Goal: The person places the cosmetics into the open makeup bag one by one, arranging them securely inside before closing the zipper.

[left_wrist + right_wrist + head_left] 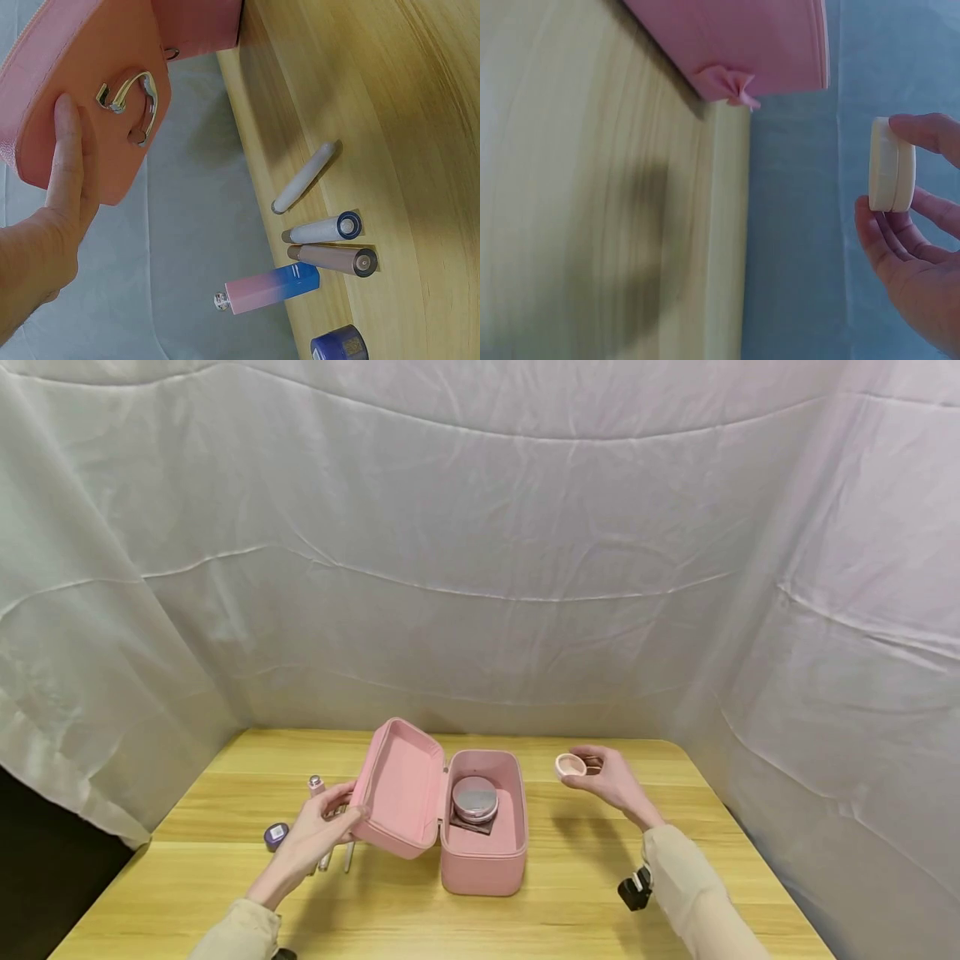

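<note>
A pink cosmetic case point(483, 874) stands on the table with its lid point(407, 781) swung out to the left. My left hand point(315, 831) grips the lid's outer edge, thumb at the rim and fingers on the outside, near the gold-trimmed handle point(150, 101). Inside the case, a round compact point(476, 798) with a mirror-like top lies over a dark flat square point(480, 827). To the right of the case, my right hand point(611, 781) pinches a small round cream-coloured compact point(885, 165) by its edge, above the table. A pink bow point(733, 84) sits on the case's side.
Left of the case, several slim tubes lie on the table, among them a white one point(306, 178) and a brown one point(334, 258). Close by are a pink-and-blue tube point(270, 289) and a dark blue round jar point(276, 836). Grey cloth point(480, 568) hangs behind the table.
</note>
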`<move>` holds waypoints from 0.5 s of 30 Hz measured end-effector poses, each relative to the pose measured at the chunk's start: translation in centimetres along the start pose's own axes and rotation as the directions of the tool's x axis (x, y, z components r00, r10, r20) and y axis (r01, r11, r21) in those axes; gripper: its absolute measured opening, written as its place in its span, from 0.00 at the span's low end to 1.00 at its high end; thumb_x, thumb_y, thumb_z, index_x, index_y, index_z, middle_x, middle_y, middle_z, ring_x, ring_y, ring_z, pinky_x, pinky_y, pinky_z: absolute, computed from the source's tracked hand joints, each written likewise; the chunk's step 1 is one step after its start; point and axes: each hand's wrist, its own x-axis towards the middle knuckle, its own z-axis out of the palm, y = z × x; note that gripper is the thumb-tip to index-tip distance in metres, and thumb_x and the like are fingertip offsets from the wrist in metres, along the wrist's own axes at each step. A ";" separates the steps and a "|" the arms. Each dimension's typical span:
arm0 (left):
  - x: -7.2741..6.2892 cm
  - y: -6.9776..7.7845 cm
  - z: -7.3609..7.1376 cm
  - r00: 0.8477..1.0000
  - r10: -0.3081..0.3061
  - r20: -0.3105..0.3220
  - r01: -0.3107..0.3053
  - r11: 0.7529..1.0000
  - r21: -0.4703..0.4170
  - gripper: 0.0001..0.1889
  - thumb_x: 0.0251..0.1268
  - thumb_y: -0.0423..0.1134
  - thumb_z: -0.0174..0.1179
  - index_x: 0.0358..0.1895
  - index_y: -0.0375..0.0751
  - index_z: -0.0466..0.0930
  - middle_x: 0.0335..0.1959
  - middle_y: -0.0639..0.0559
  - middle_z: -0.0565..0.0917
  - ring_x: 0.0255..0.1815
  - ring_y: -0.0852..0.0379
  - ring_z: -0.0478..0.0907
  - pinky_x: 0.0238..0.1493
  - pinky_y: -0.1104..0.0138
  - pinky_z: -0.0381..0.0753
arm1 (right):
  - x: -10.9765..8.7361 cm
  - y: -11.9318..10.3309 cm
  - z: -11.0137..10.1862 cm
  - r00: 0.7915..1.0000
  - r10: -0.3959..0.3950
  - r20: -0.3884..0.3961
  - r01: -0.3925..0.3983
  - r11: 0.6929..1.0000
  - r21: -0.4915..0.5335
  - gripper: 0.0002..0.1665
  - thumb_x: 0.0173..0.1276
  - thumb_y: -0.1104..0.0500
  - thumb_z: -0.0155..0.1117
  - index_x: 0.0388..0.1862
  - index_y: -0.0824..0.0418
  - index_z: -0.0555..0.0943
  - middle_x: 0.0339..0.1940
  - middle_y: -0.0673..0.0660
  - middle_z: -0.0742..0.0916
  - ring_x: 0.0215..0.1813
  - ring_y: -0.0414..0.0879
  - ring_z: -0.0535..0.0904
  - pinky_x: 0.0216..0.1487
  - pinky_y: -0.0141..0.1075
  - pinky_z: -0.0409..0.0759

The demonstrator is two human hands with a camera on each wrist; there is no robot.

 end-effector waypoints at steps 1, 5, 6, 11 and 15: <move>0.0 0.0 0.0 1.000 0.000 0.000 0.000 1.000 -0.001 0.32 0.72 0.34 0.56 0.73 0.21 0.58 0.66 0.24 0.71 0.57 0.43 0.82 0.49 0.65 0.89 | 0.2 -0.2 0.1 1.000 -0.004 0.004 0.004 1.000 -0.001 0.34 0.60 0.59 0.75 0.63 0.72 0.77 0.55 0.71 0.86 0.57 0.62 0.84 0.50 0.35 0.85; 0.0 0.0 0.0 1.000 -0.001 0.001 0.001 1.000 -0.003 0.32 0.72 0.34 0.55 0.73 0.21 0.58 0.66 0.24 0.70 0.57 0.43 0.82 0.50 0.65 0.89 | 1.0 -1.0 0.7 0.999 -0.029 0.016 0.029 1.000 -0.010 0.34 0.58 0.60 0.76 0.62 0.72 0.78 0.55 0.71 0.86 0.56 0.62 0.84 0.50 0.35 0.85; 0.0 0.0 0.0 1.000 -0.001 0.001 0.001 1.000 -0.003 0.32 0.72 0.34 0.55 0.73 0.21 0.58 0.66 0.24 0.70 0.57 0.43 0.82 0.50 0.65 0.89 | 1.1 -1.2 0.8 0.999 -0.033 0.018 0.033 0.999 -0.011 0.34 0.58 0.61 0.76 0.61 0.72 0.78 0.55 0.71 0.86 0.56 0.62 0.84 0.50 0.36 0.85; -0.1 0.0 0.0 1.000 -0.003 0.004 0.003 1.000 -0.004 0.32 0.72 0.34 0.55 0.73 0.22 0.58 0.67 0.24 0.70 0.57 0.43 0.82 0.50 0.65 0.89 | 1.9 -2.1 1.2 0.998 -0.042 0.038 0.043 0.999 -0.025 0.33 0.57 0.61 0.77 0.61 0.72 0.79 0.54 0.70 0.86 0.56 0.61 0.84 0.52 0.40 0.85; -0.1 0.1 0.0 1.000 0.001 0.009 -0.001 1.000 -0.005 0.32 0.72 0.35 0.55 0.73 0.22 0.57 0.67 0.24 0.70 0.58 0.43 0.81 0.51 0.64 0.89 | 2.5 -2.9 1.4 0.995 -0.068 0.070 0.069 0.997 -0.018 0.33 0.58 0.61 0.76 0.61 0.73 0.78 0.54 0.70 0.86 0.56 0.62 0.83 0.54 0.44 0.86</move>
